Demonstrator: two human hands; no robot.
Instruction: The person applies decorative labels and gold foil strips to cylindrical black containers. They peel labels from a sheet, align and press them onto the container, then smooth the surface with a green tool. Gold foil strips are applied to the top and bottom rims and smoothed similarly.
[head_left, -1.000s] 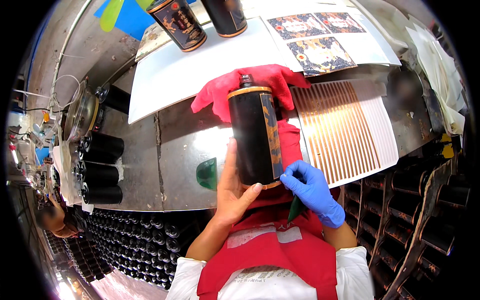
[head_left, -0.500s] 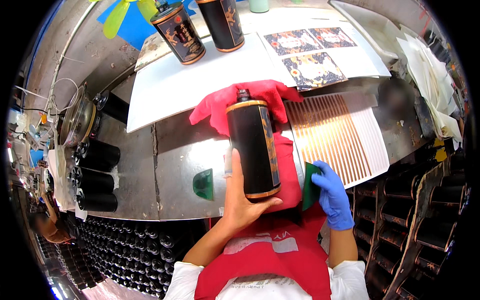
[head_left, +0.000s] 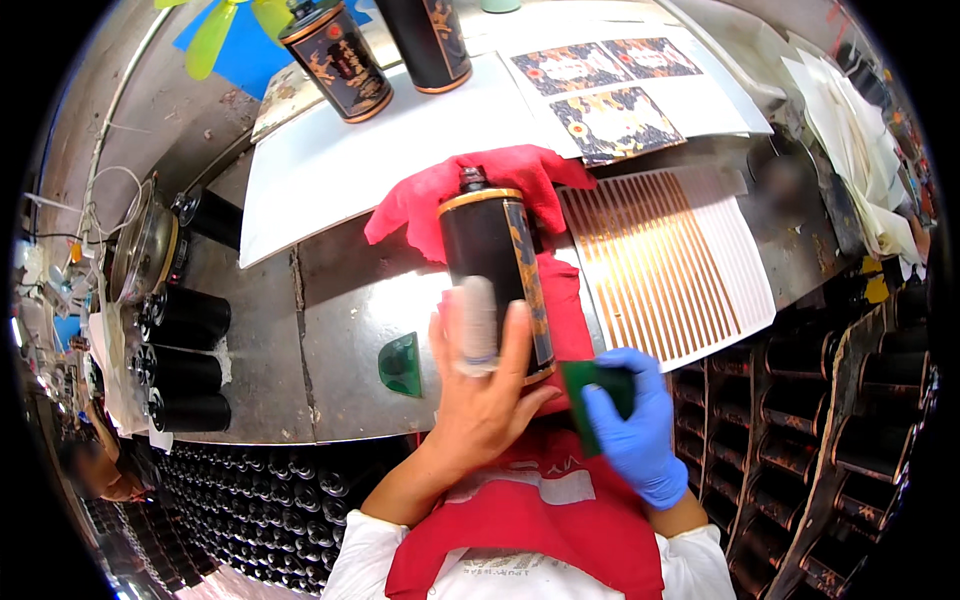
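A black bottle (head_left: 472, 240) with copper-coloured bands and a patterned strip down its right side lies on a red cloth (head_left: 563, 300), neck pointing away from me. My left hand (head_left: 477, 390), bare with a pale finger cover on one finger, rests over the bottle's lower part, its fingers stretched and spread. That covered finger is blurred. In a blue glove, my right hand (head_left: 640, 425) grips a flat green scraper (head_left: 583, 405) close to the bottle's base. A second green scraper (head_left: 400, 366) lies on the metal table (head_left: 345, 345), left of the bottle.
A white sheet with copper strips (head_left: 668, 270) lies at right. Beyond are patterned labels (head_left: 620, 120) on a white board (head_left: 330, 185) and two black bottles, one decorated bottle (head_left: 340, 65) nearest. Several black bottles (head_left: 188, 365) line the left. Racks of bottles (head_left: 800, 430) stand below right.
My left hand has moved from the bottle's lower left side onto its surface, fingers now spread. My right hand has brought the scraper lower and leftward, tilting it.
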